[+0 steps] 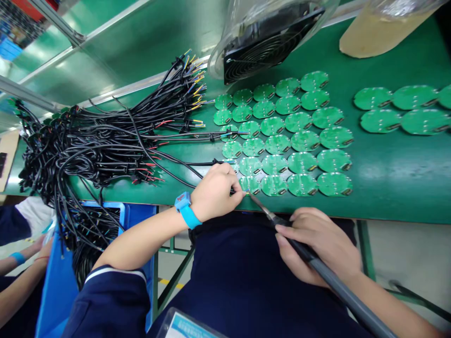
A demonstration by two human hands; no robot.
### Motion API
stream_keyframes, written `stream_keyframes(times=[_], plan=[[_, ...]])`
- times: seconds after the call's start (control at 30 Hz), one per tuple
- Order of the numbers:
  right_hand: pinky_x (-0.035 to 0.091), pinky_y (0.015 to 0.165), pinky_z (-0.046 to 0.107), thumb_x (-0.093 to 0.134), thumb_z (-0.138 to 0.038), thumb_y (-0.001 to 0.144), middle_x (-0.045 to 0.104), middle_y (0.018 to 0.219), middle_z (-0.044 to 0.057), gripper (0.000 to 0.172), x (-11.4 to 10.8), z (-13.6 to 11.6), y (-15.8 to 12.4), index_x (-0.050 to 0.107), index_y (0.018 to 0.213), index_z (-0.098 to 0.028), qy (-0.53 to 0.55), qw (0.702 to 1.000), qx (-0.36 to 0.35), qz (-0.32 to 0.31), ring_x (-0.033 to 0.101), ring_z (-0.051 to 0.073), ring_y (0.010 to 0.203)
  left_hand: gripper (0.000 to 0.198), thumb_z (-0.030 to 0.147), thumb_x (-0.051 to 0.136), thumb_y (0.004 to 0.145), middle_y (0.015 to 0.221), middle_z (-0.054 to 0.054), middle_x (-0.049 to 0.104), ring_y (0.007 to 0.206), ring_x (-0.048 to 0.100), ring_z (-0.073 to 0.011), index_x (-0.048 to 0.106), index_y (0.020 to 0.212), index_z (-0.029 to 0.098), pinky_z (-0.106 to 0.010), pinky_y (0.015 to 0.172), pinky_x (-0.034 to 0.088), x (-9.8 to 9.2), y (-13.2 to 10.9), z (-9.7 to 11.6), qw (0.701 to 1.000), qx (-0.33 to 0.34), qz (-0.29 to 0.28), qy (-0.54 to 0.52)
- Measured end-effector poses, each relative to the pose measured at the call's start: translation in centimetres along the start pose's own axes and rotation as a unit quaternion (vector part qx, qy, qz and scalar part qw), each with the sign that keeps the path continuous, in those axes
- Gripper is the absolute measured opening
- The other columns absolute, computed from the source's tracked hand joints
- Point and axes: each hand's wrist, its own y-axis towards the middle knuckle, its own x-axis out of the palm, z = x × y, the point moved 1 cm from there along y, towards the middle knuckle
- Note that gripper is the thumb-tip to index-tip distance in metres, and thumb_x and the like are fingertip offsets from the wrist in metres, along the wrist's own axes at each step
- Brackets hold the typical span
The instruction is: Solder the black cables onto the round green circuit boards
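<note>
My left hand, with a blue wrist strap on its wrist, pinches the end of a black cable by the front-left circuit board. In my right hand is a soldering iron, gripped like a pen. Its tip meets the bared cable end close to that board; whether it touches the board is too small to tell. Rows of round green circuit boards lie flat to the right of my left hand. Several black cables with stripped coloured ends are piled at the left, a few reaching over the boards.
A black fan in a clear cover stands behind the boards, with a tan cylinder to its right. More circuit boards lie at the far right. A blue bin of cables sits below the table's left edge, beside another person's arms.
</note>
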Motion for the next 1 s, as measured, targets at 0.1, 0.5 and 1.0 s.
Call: stream_keyframes(times=[0.1, 0.5, 1.0], plan=[[0.048, 0.061, 0.033, 0.058, -0.008, 0.076, 0.049, 0.063, -0.001, 0.019, -0.4, -0.2, 0.0, 0.056, 0.092, -0.018, -0.008, 1.000, 0.009, 0.009, 0.049, 0.013, 0.055, 0.015, 0.015, 0.062, 0.077, 0.075, -0.004, 0.058, 0.078, 0.053, -0.0169, 0.061, 0.062, 0.015, -0.033, 0.081, 0.041, 0.0, 0.1, 0.0, 1.000, 0.002, -0.002, -0.004], [0.046, 0.055, 0.032, 0.061, -0.006, 0.072, 0.051, 0.061, 0.001, 0.022, 0.5, -1.2, 1.2, 0.056, 0.092, -0.014, -0.096, 0.995, -0.027, 0.007, 0.048, 0.014, 0.055, 0.015, 0.018, 0.066, 0.077, 0.075, -0.004, 0.058, 0.080, 0.054, -0.0173, 0.063, 0.063, 0.015, -0.033, 0.079, 0.042, 0.0, 0.0, -0.2, 1.000, -0.008, -0.008, -0.019], [0.046, 0.058, 0.033, 0.056, -0.013, 0.080, 0.051, 0.061, -0.001, 0.015, -0.5, -0.6, 0.8, 0.056, 0.094, -0.019, -0.037, 0.997, 0.065, 0.021, 0.050, 0.014, 0.055, 0.018, 0.024, 0.057, 0.082, 0.079, -0.007, 0.059, 0.081, 0.056, -0.0208, 0.062, 0.068, 0.015, -0.034, 0.079, 0.045, 0.3, 0.0, 0.5, 0.996, -0.051, -0.020, 0.069]])
